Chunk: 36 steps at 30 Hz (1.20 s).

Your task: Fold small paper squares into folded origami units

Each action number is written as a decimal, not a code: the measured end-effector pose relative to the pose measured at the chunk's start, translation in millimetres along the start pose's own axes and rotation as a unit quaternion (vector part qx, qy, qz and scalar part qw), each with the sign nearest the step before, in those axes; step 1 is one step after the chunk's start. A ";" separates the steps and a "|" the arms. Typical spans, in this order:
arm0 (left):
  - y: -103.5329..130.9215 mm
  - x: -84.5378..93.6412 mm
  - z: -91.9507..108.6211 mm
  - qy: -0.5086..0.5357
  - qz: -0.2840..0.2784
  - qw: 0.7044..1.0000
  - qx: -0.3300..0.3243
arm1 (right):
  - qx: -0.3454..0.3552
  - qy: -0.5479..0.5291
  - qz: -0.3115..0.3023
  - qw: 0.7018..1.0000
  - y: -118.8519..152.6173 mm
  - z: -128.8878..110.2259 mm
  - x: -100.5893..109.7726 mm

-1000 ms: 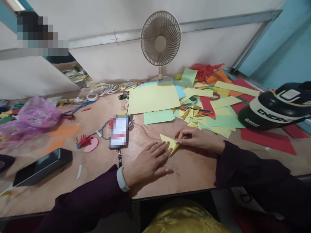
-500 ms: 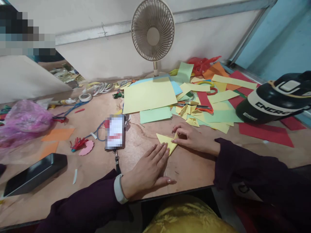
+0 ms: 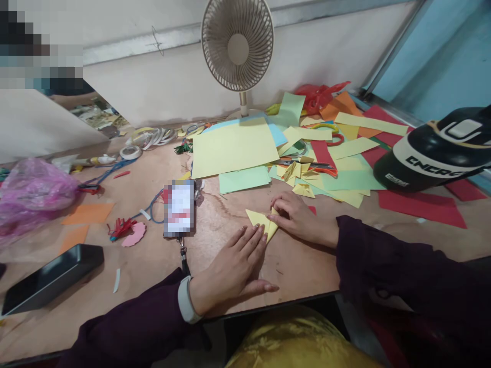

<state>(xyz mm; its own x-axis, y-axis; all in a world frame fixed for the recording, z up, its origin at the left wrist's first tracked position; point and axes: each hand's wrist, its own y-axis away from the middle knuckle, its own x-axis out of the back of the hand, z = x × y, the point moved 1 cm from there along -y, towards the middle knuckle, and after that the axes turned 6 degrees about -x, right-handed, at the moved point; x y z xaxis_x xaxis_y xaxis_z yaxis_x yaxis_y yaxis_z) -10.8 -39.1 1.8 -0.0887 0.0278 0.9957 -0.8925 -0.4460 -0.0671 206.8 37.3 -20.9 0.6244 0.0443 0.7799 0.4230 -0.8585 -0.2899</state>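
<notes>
A small piece of folded yellow paper (image 3: pixel 256 217) lies on the wooden table in front of me, its left tip pointing up and left. My left hand (image 3: pixel 232 268) rests flat, its stretched fingertips pressing on the lower part of the paper and its thumb spread on the table. At the paper's right corner, my right hand (image 3: pixel 301 217) has curled fingers, pinching the edge between thumb and forefinger. Several small folded yellow paper pieces (image 3: pixel 303 176) lie just beyond my right hand.
Large yellow sheets (image 3: pixel 233 148) and green paper (image 3: pixel 245 179) lie behind the hands. A fan (image 3: pixel 238 48) stands at the back. On the right is a black bottle (image 3: pixel 433 153). To the left are an ID card (image 3: pixel 180 209), a black box (image 3: pixel 53 276) and a pink plastic bag (image 3: pixel 34 199).
My right hand has shifted slightly at the paper's right corner, its fingers more curled. My left hand stays pressed on the paper. The whole view has moved a little.
</notes>
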 end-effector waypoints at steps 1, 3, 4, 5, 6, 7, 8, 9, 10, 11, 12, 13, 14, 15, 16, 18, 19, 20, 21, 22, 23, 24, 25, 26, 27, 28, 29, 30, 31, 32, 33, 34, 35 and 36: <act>0.0 -0.1 0.0 0.001 0.001 1.000 0.002 | 0.003 0.014 0.007 1.000 0.5 -1.3 -0.7; 0.2 -0.4 0.0 0.005 0.001 1.000 0.007 | 0.011 0.040 0.021 0.999 1.7 -4.0 -0.7; 0.3 -0.6 0.0 0.007 0.001 1.000 0.009 | 0.014 0.043 0.028 0.999 2.1 -5.0 0.6; 0.5 -0.7 0.1 0.009 0.000 1.000 0.010 | 0.015 0.036 0.031 0.999 2.1 -5.6 3.0; 0.6 -0.9 0.1 0.010 -0.003 1.000 0.011 | 0.017 0.019 0.023 0.999 1.6 -5.7 6.6; 0.7 -1.0 0.1 0.012 -0.007 1.000 0.012 | 0.021 -0.007 -0.001 1.000 0.5 -5.1 11.4; 0.9 -1.1 0.0 0.013 -0.011 1.000 0.013 | 0.028 -0.037 -0.037 0.998 -1.1 -3.8 17.1; 1.0 -1.1 -0.1 0.015 -0.013 1.000 0.014 | 0.044 -0.067 -0.091 0.993 -3.2 -2.1 23.1; 1.0 -1.1 -0.3 0.016 -0.014 1.000 0.015 | 0.061 -0.097 -0.159 0.981 -5.3 0.3 28.9; 1.0 -1.0 -0.5 0.016 -0.014 1.000 0.016 | 0.078 -0.111 -0.209 0.968 -7.6 3.1 34.4; 0.9 -1.0 -0.7 0.017 -0.013 1.000 0.017 | 0.093 -0.117 -0.248 0.957 -9.6 6.2 38.8; 0.8 -1.0 -0.9 0.018 -0.012 1.000 0.018 | 0.094 -0.126 -0.266 0.951 -11.6 9.6 41.8; 0.7 -1.1 -1.0 0.018 -0.012 1.000 0.017 | 0.086 -0.135 -0.268 0.950 -13.2 12.9 43.4; 0.6 -1.2 -1.0 0.019 -0.013 1.000 0.017 | 0.077 -0.142 -0.264 0.951 -14.3 15.7 43.5; 0.5 -1.4 -0.9 0.019 -0.013 1.000 0.017 | 0.066 -0.148 -0.258 0.952 -14.9 18.0 42.3; 0.5 -1.6 -0.6 0.021 -0.012 1.000 0.017 | 0.050 -0.159 -0.252 0.953 -14.9 20.7 38.4; 0.5 -1.6 -0.4 0.022 -0.011 1.000 0.017 | 0.043 -0.166 -0.253 0.952 -14.7 21.2 36.5; 0.4 -1.3 -0.3 0.024 -0.010 0.999 0.018 | 0.036 -0.171 -0.256 0.951 -14.4 21.4 34.8; 0.3 -0.9 -0.1 0.027 -0.009 0.999 0.019 | 0.030 -0.178 -0.258 0.949 -14.3 21.3 33.7; 0.2 -0.2 -0.1 0.030 -0.007 0.999 0.020 | 0.022 -0.184 -0.258 0.948 -14.4 20.9 32.9; -0.1 0.5 0.0 0.034 -0.007 0.999 0.020 | 0.013 -0.189 -0.257 0.948 -14.7 20.3 32.5; -0.4 1.3 -0.1 0.037 -0.009 0.999 0.021 | 0.006 -0.191 -0.256 0.948 -15.2 19.4 32.2; -0.7 2.0 -0.1 0.038 -0.013 0.999 0.020 | 0.001 -0.191 -0.252 0.949 -15.7 18.1 31.9; -1.1 2.6 -0.1 0.037 -0.019 0.999 0.019 | -0.005 -0.187 -0.245 0.951 -16.1 16.7 31.6; -1.3 3.0 -0.2 0.035 -0.025 0.999 0.018 | -0.009 -0.177 -0.238 0.955 -16.4 15.1 31.2; -1.4 3.2 -0.3 0.033 -0.029 0.999 0.018 | -0.011 -0.162 -0.231 0.959 -16.4 13.4 30.6; -1.3 3.3 -0.3 0.031 -0.032 0.999 0.019 | -0.012 -0.142 -0.221 0.965 -16.2 11.7 29.9; -1.1 3.1 -0.4 0.029 -0.031 0.999 0.020 | -0.012 -0.120 -0.207 0.971 -15.6 10.2 29.3; -0.8 2.8 -0.3 0.028 -0.028 0.999 0.022 | -0.009 -0.099 -0.192 0.976 -14.9 8.8 28.8; -0.4 2.4 -0.3 0.027 -0.027 0.999 0.023 | -0.004 -0.082 -0.181 0.980 -14.0 7.7 28.4; -0.1 2.0 -0.2 0.028 -0.025 0.999 0.025 | 0.002 -0.071 -0.171 0.983 -13.1 6.8 28.1; 0.2 1.5 -0.1 0.028 -0.023 0.999 0.026 | 0.007 -0.065 -0.163 0.984 -12.3 6.3 28.0; 0.5 1.1 -0.1 0.028 -0.021 0.999 0.026 | 0.012 -0.065 -0.161 0.985 -11.7 6.1 28.0; 0.6 0.7 -0.1 0.029 -0.019 0.999 0.025 | 0.014 -0.066 -0.164 0.984 -11.4 6.3 28.1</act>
<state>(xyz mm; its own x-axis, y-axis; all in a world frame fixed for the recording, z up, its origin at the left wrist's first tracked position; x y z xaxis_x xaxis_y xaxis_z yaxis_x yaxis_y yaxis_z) -11.5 -39.2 2.4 -0.0827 0.0967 0.9919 -0.8721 -0.4886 -0.0250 223.6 51.6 0.9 0.5312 0.3840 0.7552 0.6330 -0.7724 -0.0525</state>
